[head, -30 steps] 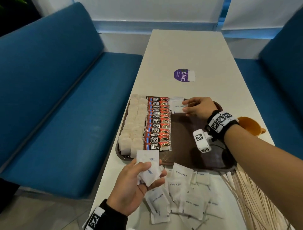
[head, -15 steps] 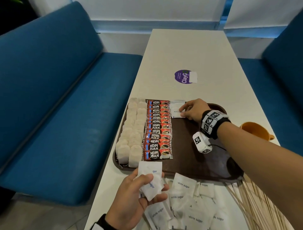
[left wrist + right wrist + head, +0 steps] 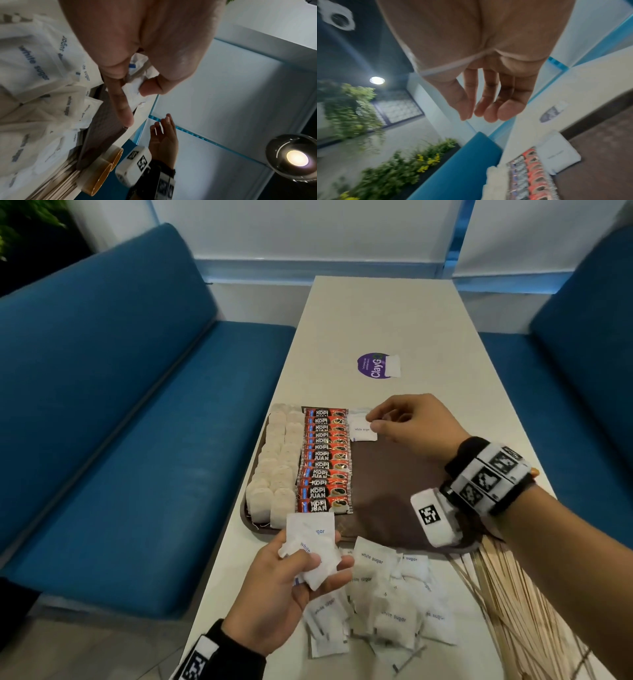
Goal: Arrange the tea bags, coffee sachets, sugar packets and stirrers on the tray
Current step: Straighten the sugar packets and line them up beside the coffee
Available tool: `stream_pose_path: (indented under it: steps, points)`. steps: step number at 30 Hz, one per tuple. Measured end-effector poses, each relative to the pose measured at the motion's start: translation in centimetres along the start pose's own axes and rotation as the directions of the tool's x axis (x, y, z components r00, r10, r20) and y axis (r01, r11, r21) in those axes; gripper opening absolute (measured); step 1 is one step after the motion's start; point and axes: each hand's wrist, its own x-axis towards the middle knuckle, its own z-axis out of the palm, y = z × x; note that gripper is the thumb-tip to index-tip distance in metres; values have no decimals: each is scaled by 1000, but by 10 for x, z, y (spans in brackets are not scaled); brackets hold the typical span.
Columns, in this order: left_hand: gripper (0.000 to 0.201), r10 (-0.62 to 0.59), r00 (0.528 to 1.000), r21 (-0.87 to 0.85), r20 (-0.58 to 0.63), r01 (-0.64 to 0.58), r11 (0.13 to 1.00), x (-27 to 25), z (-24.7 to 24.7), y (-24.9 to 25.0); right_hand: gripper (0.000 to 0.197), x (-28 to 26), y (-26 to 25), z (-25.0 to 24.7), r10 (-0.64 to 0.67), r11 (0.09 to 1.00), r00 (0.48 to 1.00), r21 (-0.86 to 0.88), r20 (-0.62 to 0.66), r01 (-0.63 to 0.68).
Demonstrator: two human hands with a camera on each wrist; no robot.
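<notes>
A brown tray [image 3: 387, 481] holds two columns of tea bags [image 3: 277, 467], a column of red coffee sachets [image 3: 325, 460] and white sugar packets [image 3: 363, 431] at its far end, beside the sachets. My right hand [image 3: 373, 421] hovers just right of those packets, fingers loosely curled. The right wrist view shows this hand [image 3: 477, 115] holding nothing, with a packet [image 3: 558, 152] lying flat below. My left hand [image 3: 322, 563] grips a small bunch of sugar packets [image 3: 311, 546] at the tray's near edge. A loose pile of sugar packets [image 3: 387, 597] lies on the table. Wooden stirrers [image 3: 520, 611] fan out at the near right.
The tray's right half is bare brown surface. Orange cups [image 3: 102, 174] stand off the tray's right side, hidden behind my right wrist in the head view. A purple sticker [image 3: 373, 365] sits farther up the white table. Blue benches [image 3: 102, 405] flank the table.
My right hand has let go of the sugar packet at the tray's far end and lifted slightly to its right. The left hand still holds its bunch of packets.
</notes>
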Motion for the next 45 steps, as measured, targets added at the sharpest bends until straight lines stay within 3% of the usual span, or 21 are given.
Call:
stream_pose_path:
  steps: [4, 8, 14, 19, 26, 35, 40, 45]
  points:
    - [41, 20, 999, 30, 25, -21, 999, -15, 8, -1, 5, -79, -36, -3, -130, 991, 984, 31, 119, 127]
    - [41, 34, 999, 96, 38, -38, 995, -28, 13, -2, 11, -145, -48, 10, -125, 986, 965, 137, 232, 94]
    - [41, 66, 997, 144, 28, -69, 987, -40, 24, -8, 28, -194, -31, 50, -67, 984, 985, 171, 161, 39]
    - [38, 72, 997, 194, -33, -64, 979, -43, 25, -16, 28, -205, -19, 63, -8, 956, 997, 293, 74, -15]
    - [39, 19, 1000, 242, -14, -15, 970, -46, 26, -17, 8, -206, -14, 62, 45, 834, 999, 550, 14, -45]
    - [28, -19, 999, 148, -40, 24, 989, -41, 25, -16, 17, -200, -12, 58, 99, 824, 989, 566, -110, -20]
    - [33, 17, 998, 198, -55, -6, 980, -37, 24, -19, 8, -198, -9, 57, 79, 854, 993, 520, -93, -19]
    - [31, 61, 994, 226, -85, -41, 973, -34, 23, -20, 33, -198, -8, 55, 76, 857, 996, 508, 38, -85]
